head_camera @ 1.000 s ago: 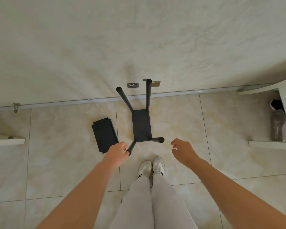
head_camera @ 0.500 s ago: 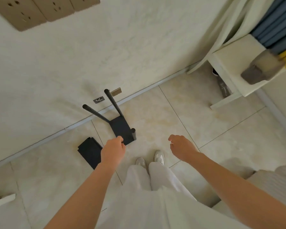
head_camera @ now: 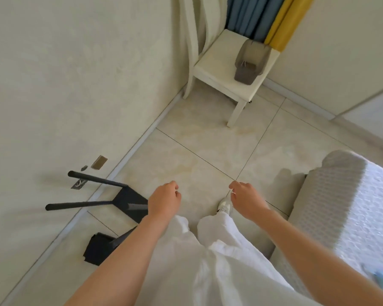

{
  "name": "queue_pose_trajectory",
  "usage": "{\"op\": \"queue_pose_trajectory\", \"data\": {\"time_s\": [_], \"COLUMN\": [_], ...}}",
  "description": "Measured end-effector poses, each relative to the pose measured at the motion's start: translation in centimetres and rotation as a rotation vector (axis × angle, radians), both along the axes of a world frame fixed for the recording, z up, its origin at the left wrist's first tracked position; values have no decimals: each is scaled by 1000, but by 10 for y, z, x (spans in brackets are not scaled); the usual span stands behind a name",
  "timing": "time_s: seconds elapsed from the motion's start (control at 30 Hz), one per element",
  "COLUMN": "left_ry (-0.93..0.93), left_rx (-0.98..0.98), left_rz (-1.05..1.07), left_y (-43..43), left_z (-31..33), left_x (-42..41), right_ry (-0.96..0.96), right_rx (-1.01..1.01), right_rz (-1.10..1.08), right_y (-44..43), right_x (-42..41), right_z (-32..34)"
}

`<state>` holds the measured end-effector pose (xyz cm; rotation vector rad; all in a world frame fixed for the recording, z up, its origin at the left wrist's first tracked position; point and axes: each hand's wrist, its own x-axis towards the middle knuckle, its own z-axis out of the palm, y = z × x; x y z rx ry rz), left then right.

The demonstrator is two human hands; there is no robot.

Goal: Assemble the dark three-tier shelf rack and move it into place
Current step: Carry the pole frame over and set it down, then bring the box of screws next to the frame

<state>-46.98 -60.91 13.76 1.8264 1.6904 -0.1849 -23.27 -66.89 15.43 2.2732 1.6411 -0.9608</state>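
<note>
Dark posts (head_camera: 93, 180) are my worry: the half-built rack (head_camera: 128, 200) sits tipped on the floor at my left, one shelf fitted, two of its posts reaching over the skirting (head_camera: 142, 138) to the plaster wall (head_camera: 75, 74), where I judge they could scuff it if I drag the frame. A loose shelf panel (head_camera: 94, 250) lies flat nearer me, partly under my left forearm, easy to step on. My left hand (head_camera: 164, 202) is curled just beside a short post; its palm is hidden, so I cannot tell whether it grips anything. My right hand (head_camera: 247, 200) hangs loosely curled and holds nothing. Posts only pushed in might drop out when lifted. Cream tiles (head_camera: 197, 140) look glossy, probably slippery. A white chair (head_camera: 215, 71) carrying a grey cap (head_camera: 249, 60) stands before blue and yellow curtains (head_camera: 245, 14); a mattress (head_camera: 341, 206) crowds my right.
</note>
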Motion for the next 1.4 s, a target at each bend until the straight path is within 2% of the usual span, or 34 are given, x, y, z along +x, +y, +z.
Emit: {"op": "queue_pose_trajectory", "data": {"time_s": [0.23,0.53,1.1,1.23,1.4], "left_ry": [-18,5,-8,19,68], "left_rx": [-28,18,80,114,85], "left_rz": [-66,-59,-4,34,113], "left_y": [42,123,355,404,450], "left_z": [7,17,15,12,2], "left_x": [129,259,413,441,475], "right_ry": [5,23,21,12,30], "right_rx": [3,58,143,203,183], "right_rz": [-106,-155,-107,-66,68], "right_y": [15,95,329,390,468], "right_x": [111,239,390,422,462], "right_z": [5,8,1,1,-2]}}
